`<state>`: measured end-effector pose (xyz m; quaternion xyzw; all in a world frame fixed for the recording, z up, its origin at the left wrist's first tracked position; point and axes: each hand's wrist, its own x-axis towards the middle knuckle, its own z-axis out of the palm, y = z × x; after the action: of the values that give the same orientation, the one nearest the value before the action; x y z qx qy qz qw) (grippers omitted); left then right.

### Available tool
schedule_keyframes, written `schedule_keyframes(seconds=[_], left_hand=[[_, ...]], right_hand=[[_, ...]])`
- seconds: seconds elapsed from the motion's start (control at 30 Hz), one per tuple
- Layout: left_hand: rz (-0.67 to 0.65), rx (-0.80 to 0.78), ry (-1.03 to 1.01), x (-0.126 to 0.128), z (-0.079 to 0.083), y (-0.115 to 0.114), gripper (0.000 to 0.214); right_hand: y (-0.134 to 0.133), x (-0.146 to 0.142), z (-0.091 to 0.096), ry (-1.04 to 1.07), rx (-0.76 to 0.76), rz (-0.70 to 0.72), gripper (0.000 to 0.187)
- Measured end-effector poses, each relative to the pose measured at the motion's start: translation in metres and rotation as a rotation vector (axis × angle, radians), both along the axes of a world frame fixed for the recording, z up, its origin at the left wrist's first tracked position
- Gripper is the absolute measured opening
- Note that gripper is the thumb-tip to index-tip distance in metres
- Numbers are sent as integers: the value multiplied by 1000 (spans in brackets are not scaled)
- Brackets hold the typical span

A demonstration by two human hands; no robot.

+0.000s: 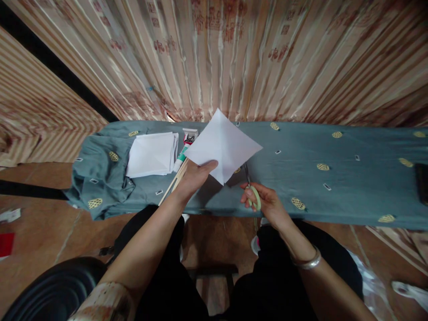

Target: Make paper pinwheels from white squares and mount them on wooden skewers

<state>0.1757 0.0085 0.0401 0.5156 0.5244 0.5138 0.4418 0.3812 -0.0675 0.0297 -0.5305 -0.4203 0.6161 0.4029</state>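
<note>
My left hand (pixel 199 174) grips a square sheet of white paper (pixel 224 145), its thumb lying on top near the lower corner. The sheet is turned like a diamond, raised above the cloth, with a faint crease down its middle. In my right hand (pixel 262 198) is a pair of scissors (pixel 254 199) with light green handles, fingers through the loops. The dark blades point up and away, just right of the paper's lower edge and apart from it. Whether the blades are parted cannot be made out.
A grey-green cloth with pineapple prints (pixel 301 174) covers the narrow table. At the left lie a stack of white paper (pixel 152 154), a glue stick (pixel 181 157), wooden sticks (pixel 174 182) and a small box of metal bits (pixel 190 137). A dark object (pixel 421 183) sits far right.
</note>
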Motion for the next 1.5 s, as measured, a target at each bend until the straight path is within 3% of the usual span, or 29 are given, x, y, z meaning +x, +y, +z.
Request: schedule_keyframes(seconds=[0.23, 0.37, 0.5, 0.6, 0.73, 0.93, 1.07, 1.3, 1.5], left_hand=[[-107, 37, 142, 0, -7, -1, 47], [-233, 54, 241, 3, 0, -7, 29], [-288, 3, 310, 5, 8, -11, 25], [-273, -125, 179, 5, 9, -12, 21], [-251, -303, -162, 7, 10, -12, 25], [-262, -387, -616, 16, 15, -17, 31], [-278, -488, -804, 26, 14, -25, 26], [-289, -647, -829, 41, 6, -34, 17], [-173, -538, -672, 47, 1, -34, 37]], right_hand=[[12, 13, 5, 118, 113, -246, 48], [17, 19, 4, 123, 129, -292, 49], [19, 17, 4, 112, 106, -294, 44], [19, 14, 5, 137, 67, -285, 43], [20, 12, 5, 176, 49, -320, 43], [24, 10, 6, 234, 81, -429, 40], [29, 9, 2, 251, 117, -486, 42], [33, -4, -2, 198, 166, -450, 47], [32, -12, -2, 149, 145, -394, 53]])
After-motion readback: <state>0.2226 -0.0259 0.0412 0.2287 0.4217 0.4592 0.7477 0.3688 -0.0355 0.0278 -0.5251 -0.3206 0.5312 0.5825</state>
